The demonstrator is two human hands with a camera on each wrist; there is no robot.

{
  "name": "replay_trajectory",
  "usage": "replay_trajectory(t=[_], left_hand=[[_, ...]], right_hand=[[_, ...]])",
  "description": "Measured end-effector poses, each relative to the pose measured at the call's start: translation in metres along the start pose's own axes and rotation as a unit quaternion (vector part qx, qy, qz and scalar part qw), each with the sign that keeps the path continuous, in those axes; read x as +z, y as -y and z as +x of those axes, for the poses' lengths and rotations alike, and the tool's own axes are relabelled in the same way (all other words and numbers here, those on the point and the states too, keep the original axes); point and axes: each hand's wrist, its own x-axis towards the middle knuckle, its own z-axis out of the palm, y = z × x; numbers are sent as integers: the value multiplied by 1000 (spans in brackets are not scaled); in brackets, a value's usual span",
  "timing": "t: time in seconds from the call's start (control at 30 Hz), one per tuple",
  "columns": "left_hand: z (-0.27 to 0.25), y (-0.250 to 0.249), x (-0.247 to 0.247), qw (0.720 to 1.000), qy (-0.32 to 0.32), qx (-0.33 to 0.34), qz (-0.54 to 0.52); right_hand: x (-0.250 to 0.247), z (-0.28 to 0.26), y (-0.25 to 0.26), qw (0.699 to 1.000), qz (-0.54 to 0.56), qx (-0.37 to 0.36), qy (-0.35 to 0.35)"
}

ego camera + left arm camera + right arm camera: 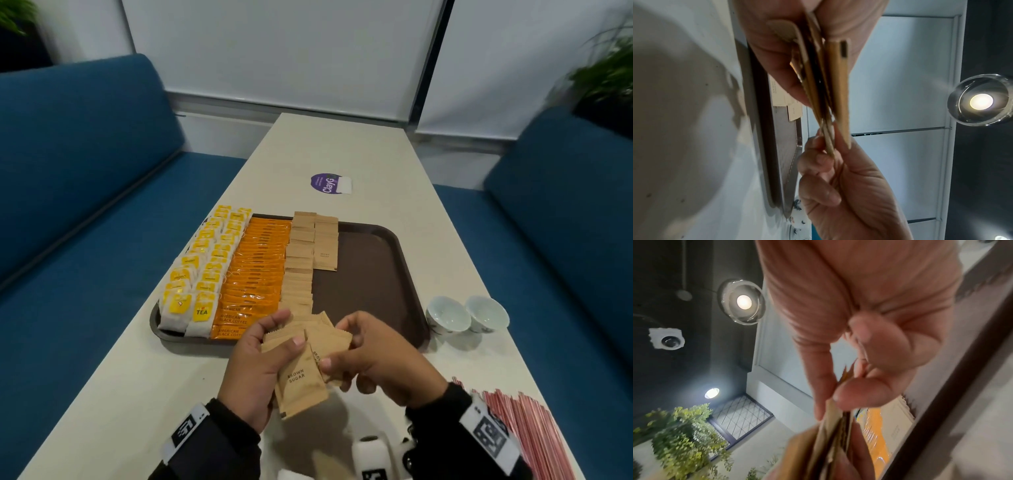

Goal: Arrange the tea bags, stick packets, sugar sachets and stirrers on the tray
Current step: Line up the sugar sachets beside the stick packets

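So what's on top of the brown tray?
The tray holds yellow tea bags, orange coffee sticks and brown sugar sachets, all in rows. Its right side is bare. The hands and their sachets cover part of its near edge.

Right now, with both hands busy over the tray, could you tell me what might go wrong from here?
1. The left hand and right hand pinch a loosely fanned bunch of brown sugar sachets; one could slip out onto the table.
2. The second sugar column is short; setting sachets down carelessly might disturb the overlapped rows.
3. The stirrers lie by the right forearm; a sleeve might sweep them off.
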Motion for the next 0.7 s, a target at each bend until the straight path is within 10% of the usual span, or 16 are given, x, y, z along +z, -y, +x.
replay_trajectory(t=[0.7], left_hand=[[10, -14, -25, 998, -48, -28, -30]], right_hand=[[-45, 52, 43, 980, -74, -66, -171]])
